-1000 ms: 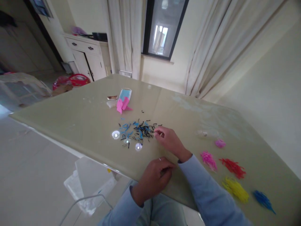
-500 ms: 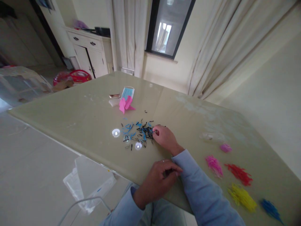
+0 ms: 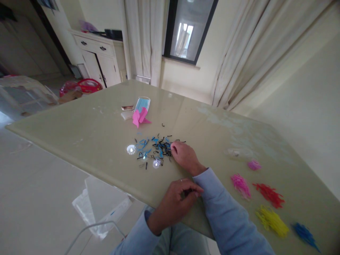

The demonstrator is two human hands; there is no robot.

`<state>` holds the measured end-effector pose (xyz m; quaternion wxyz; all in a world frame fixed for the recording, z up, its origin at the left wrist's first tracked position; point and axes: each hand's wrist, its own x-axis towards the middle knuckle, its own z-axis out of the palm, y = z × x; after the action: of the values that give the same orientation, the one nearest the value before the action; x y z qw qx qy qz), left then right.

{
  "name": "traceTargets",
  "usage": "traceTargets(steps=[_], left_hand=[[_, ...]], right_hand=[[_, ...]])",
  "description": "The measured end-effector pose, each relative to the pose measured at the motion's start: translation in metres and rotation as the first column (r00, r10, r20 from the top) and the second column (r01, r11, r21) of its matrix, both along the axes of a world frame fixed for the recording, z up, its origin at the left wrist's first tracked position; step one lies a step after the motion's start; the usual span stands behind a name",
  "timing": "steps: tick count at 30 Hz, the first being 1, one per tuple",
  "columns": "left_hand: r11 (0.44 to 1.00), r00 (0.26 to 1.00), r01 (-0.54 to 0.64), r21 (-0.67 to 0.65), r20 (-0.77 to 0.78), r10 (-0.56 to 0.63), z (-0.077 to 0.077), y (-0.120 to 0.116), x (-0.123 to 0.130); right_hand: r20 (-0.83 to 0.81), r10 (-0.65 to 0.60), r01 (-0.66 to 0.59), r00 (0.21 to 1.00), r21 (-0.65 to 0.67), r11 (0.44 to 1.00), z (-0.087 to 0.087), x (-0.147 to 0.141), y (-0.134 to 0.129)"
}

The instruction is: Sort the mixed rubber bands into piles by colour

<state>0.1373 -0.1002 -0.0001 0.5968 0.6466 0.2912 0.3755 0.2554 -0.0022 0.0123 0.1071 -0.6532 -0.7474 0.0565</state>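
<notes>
A loose pile of small black and blue rubber bands (image 3: 160, 150) lies on the table (image 3: 87, 134). At its right edge is my right hand (image 3: 186, 156), fingers closed and pointing down into the bands; whatever is between the fingertips is hidden. My left hand (image 3: 175, 202) is nearer the table's front edge, beside my right forearm. Its thumb and index finger are curled together in a pinch, and I cannot make out what they hold. The pile's left part is thinner and mostly blue.
Pink bands (image 3: 241, 186), red bands (image 3: 269, 194), yellow bands (image 3: 273, 220) and blue bands (image 3: 305, 234) lie in separate heaps at right. Beyond the pile are pink paper (image 3: 140, 116) and a face mask (image 3: 142, 104). A plastic bag (image 3: 99, 209) is below the table edge.
My right hand has shifted slightly and its fingertips now tuck lower against the pile. The left hand keeps its pinch. The whole view has moved a little.
</notes>
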Motion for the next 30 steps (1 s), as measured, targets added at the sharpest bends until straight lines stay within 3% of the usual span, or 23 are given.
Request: traceTargets(steps=[13,20,30], left_hand=[[1.0,1.0,0.003,-0.018,-0.023,-0.003,0.002,0.001,-0.001],[0.999,1.0,-0.003,-0.048,-0.003,0.003,-0.001,0.001,0.0],[1.0,1.0,-0.011,-0.027,-0.01,0.011,-0.006,0.001,0.0]], right_hand=[[0.042,0.116,-0.113,0.992,-0.053,0.992,0.009,0.007,-0.002],[0.042,0.092,-0.09,0.995,-0.039,0.995,0.007,0.006,-0.003],[-0.16,-0.007,0.017,0.987,0.06,0.998,0.01,0.011,-0.013]])
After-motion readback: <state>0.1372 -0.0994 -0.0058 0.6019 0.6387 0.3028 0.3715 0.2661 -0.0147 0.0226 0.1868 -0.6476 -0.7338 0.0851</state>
